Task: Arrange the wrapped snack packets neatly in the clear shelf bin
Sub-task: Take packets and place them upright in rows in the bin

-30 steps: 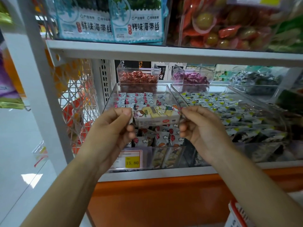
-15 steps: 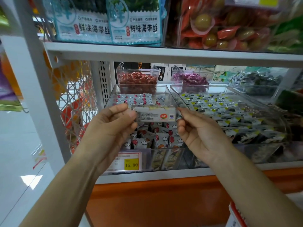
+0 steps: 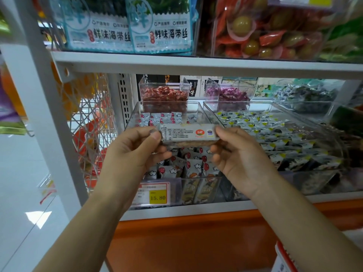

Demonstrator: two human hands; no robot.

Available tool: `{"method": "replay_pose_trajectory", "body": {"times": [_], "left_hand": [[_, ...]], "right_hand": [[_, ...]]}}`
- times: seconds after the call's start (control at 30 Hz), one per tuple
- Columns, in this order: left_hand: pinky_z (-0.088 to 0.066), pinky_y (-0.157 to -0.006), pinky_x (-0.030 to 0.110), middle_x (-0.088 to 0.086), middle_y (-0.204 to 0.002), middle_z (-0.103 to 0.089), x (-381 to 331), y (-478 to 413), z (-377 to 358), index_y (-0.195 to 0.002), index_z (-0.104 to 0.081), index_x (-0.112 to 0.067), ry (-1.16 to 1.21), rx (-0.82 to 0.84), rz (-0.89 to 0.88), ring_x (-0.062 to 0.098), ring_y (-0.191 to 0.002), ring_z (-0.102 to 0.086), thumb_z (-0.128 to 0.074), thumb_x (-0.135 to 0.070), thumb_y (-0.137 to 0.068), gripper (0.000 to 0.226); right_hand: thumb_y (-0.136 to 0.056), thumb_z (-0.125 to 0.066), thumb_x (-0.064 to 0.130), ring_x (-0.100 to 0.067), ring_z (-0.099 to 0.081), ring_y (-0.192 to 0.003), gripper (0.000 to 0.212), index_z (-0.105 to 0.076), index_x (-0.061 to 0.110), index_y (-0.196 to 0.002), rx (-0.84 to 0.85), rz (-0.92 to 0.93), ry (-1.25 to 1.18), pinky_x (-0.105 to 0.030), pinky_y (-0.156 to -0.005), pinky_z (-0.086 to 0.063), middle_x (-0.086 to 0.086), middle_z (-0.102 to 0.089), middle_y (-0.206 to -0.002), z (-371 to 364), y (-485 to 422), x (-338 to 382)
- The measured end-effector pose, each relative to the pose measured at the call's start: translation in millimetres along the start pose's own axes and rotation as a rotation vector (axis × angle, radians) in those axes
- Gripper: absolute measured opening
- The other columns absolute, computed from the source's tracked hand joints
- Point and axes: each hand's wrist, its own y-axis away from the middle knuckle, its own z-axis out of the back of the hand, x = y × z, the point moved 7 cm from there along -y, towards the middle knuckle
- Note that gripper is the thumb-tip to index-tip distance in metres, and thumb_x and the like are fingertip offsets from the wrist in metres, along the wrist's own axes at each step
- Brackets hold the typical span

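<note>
- White shop shelving (image 3: 196,64) fills the view, with an orange base panel (image 3: 186,242) below the lower shelf.
- On the lower shelf stands a clear bin (image 3: 170,103), seen from above and in front. It holds small snack packets (image 3: 191,165) in grey wrappers with red and white marks: some lie flat at the back, others stand on end near the front.
- A person's two bare arms reach in from the bottom of the frame.
- The left hand (image 3: 135,152) pinches the left end of a held packet (image 3: 188,134) between thumb and curled fingers.
- The right hand (image 3: 235,158) pinches the right end the same way, its other fingers loosely curled below.
- This packet is long and level, raised over the middle of the bin, apart from the packets below. Its side with small print and a red logo faces the camera.
- A price tag (image 3: 155,193) reading 15.80 sits on the bin's front wall.
- Just beside it on the right, a wider clear bin (image 3: 235,103) holds packets with yellow marks.
- Behind them, two small clear boxes hold red sweets (image 3: 164,94) and purple sweets (image 3: 232,95).
- On the upper shelf stand pale blue bags (image 3: 157,32) printed with Chinese characters.
</note>
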Motion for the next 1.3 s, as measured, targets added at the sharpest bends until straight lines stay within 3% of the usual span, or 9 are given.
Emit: {"method": "replay_pose_trajectory", "body": {"times": [0.1, 0.43, 0.6, 0.7, 0.83, 1.0, 1.13, 1.23, 1.3], "left_hand": [[-0.055, -0.067, 0.02, 0.002, -0.075, -0.067, 1, 0, -1, -0.092, -0.065, -0.006, -0.004, 0.006, -0.007, 0.009, -0.069, -0.065, -0.062, -0.019, -0.07, 0.026], [-0.055, -0.064, 0.018, 0.005, -0.076, -0.064, 2, -1, 0, -0.089, -0.065, -0.011, 0.061, -0.007, 0.01, 0.009, -0.066, -0.064, -0.06, -0.015, -0.068, 0.022], [-0.053, -0.06, 0.017, 0.001, -0.072, -0.067, 2, 1, 1, -0.076, -0.072, -0.016, 0.05, 0.007, 0.024, 0.006, -0.061, -0.061, -0.062, -0.031, -0.071, 0.019], [-0.052, -0.055, 0.017, 0.003, -0.074, -0.069, 7, -1, 4, -0.089, -0.067, -0.009, 0.124, -0.028, 0.085, 0.007, -0.057, -0.058, -0.059, -0.024, -0.081, 0.019], [-0.053, -0.055, 0.019, 0.001, -0.071, -0.069, 12, -2, 2, -0.097, -0.067, -0.006, 0.17, 0.002, 0.172, 0.008, -0.057, -0.06, -0.058, -0.02, -0.084, 0.021], [-0.054, -0.062, 0.02, 0.003, -0.091, -0.065, 9, 1, -2, -0.1, -0.069, -0.021, -0.012, 0.072, 0.101, 0.013, -0.071, -0.065, -0.059, -0.036, -0.072, 0.033], [-0.055, -0.067, 0.02, -0.008, -0.077, -0.069, 8, 1, -1, -0.121, -0.057, -0.026, -0.128, 0.058, 0.038, 0.016, -0.078, -0.07, -0.058, -0.023, -0.082, 0.038], [-0.055, -0.069, 0.019, -0.002, -0.092, -0.069, 2, 2, -1, -0.119, -0.058, -0.026, -0.148, 0.076, -0.015, 0.018, -0.082, -0.071, -0.058, -0.013, -0.085, 0.036], [-0.055, -0.07, 0.018, 0.007, -0.102, -0.067, -3, 4, -5, -0.111, -0.06, -0.028, -0.186, 0.113, -0.064, 0.018, -0.084, -0.071, -0.056, -0.007, -0.087, 0.033]], "right_hand": [[-0.068, -0.067, 0.015, -0.009, -0.053, -0.049, 0.009, -0.058, 0.013, -0.067, 0.023, -0.061, -0.096, -0.015, -0.035, -0.041, -0.013, -0.056, -0.085, 0, 0, -2], [-0.067, -0.065, 0.023, -0.007, -0.056, -0.046, 0.03, -0.061, 0.003, -0.09, 0.068, -0.074, -0.122, -0.013, -0.036, -0.044, -0.011, -0.056, -0.078, 3, -4, -3], [-0.066, -0.067, 0.02, -0.006, -0.054, -0.046, 0.015, -0.066, 0.008, -0.074, 0.041, 0.054, -0.017, -0.014, -0.037, -0.043, -0.009, -0.06, -0.073, 6, -4, 5], [-0.067, -0.065, 0.016, -0.009, -0.061, -0.05, 0.007, -0.071, 0.012, -0.066, 0.062, 0.107, 0.042, -0.016, -0.041, -0.047, -0.008, -0.064, -0.068, 5, -3, 8], [-0.072, -0.064, 0.012, -0.012, -0.064, -0.058, 0.005, -0.069, 0.011, -0.073, 0.13, 0.217, 0.171, -0.02, -0.051, -0.052, -0.005, -0.068, -0.071, 4, -3, 15], [-0.081, -0.06, -0.011, -0.014, -0.066, -0.082, 0.033, -0.067, 0.018, -0.093, 0.156, 0.383, 0.405, -0.026, -0.066, -0.055, 0.002, -0.066, -0.088, 2, -1, 22], [-0.078, -0.06, -0.013, -0.011, -0.063, -0.093, 0.046, -0.066, 0.028, -0.097, 0.118, 0.468, 0.568, -0.028, -0.079, -0.055, 0.011, -0.066, -0.093, -1, 1, 21], [-0.083, -0.058, -0.005, -0.011, -0.063, -0.096, 0.037, -0.068, 0.026, -0.099, 0.139, 0.394, 0.46, -0.03, -0.078, -0.055, 0.006, -0.065, -0.104, -2, -1, 17], [-0.085, -0.061, 0.016, -0.012, -0.064, -0.093, 0.019, -0.069, 0.021, -0.101, 0.187, 0.29, 0.345, -0.031, -0.068, -0.056, 0.003, -0.064, -0.11, -5, -1, 10]]}}
